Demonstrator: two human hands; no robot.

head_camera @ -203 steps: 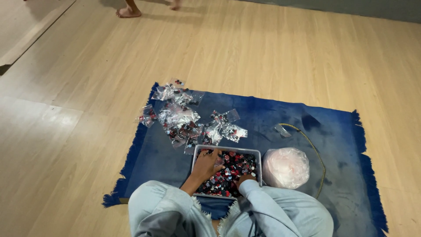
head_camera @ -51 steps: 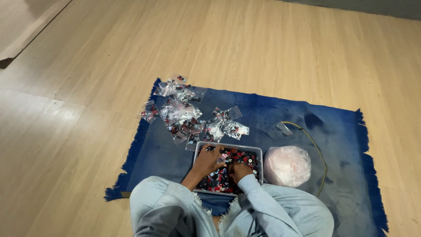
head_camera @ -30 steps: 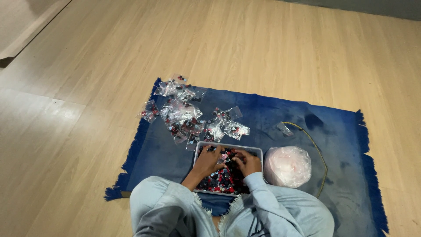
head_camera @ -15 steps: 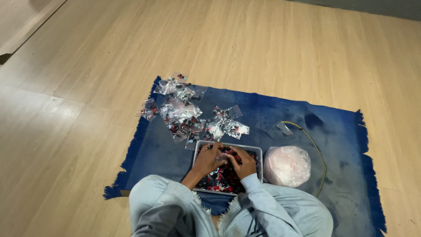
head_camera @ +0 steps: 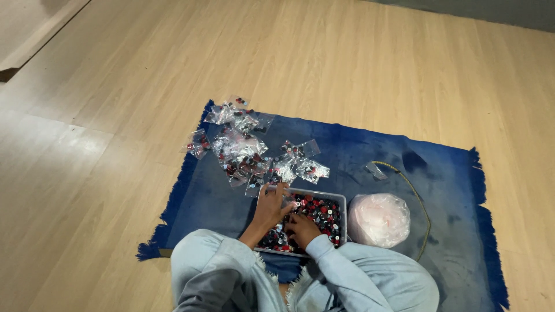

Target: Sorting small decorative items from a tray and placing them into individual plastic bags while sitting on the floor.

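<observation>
A grey tray (head_camera: 342,199) full of small red, black and white pieces lies on the blue rug (head_camera: 358,144) in front of my knees. My left hand (head_camera: 270,207) is at the tray's far left corner, and its fingers seem to pinch a small clear bag over the pieces. My right hand (head_camera: 300,229) rests among the pieces near the tray's front edge, fingers curled; what it holds is hidden. Beyond the tray, a heap of small clear bags (head_camera: 243,150) filled with the same pieces spreads over the rug's far left part.
A pinkish-white bundle of plastic (head_camera: 378,219) lies right of the tray. A thin cord (head_camera: 417,193) curves around it, with one small empty clear bag (head_camera: 376,170) near its far end. Light wooden floor (head_camera: 115,115) surrounds the rug. My light blue trouser legs (head_camera: 370,283) fill the bottom edge.
My right hand has drawn back from the middle of the tray toward its front edge. The left hand stays at the far left corner. A person's feet seen earlier at the top are gone.
</observation>
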